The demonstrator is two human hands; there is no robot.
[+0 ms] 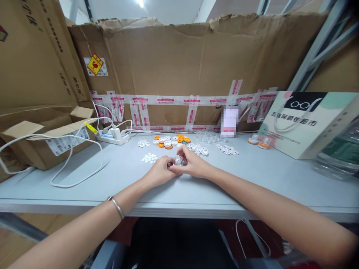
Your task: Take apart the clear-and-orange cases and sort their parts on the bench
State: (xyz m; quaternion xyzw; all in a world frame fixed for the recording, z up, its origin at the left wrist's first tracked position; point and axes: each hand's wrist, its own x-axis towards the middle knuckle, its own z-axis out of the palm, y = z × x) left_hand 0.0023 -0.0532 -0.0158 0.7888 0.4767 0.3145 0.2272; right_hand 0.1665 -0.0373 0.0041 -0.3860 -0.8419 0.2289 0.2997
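Between my two hands, just above the grey table (123, 186), is a small clear plastic dome-shaped piece (178, 160). My left hand (161, 170) is closed at its left side, with the fingertips partly hidden. My right hand (193, 164) curls its thumb and fingers around the right side. Just beyond my hands lie orange and white round caps (168, 142), with one green cap (184, 142) among them. Small white discs (149, 158) are scattered left of my hands. A heap of small white parts (198, 150) lies beyond my right hand.
Clear plastic cups (209, 136) stand at the back. Two orange-based clear pieces (263, 142) sit near a paper bag (303, 127) and a large plastic bottle (339, 153). More white parts (227, 150) lie at right. A power strip (113, 137), white cable (84, 183) and open carton (47, 138) occupy the left.
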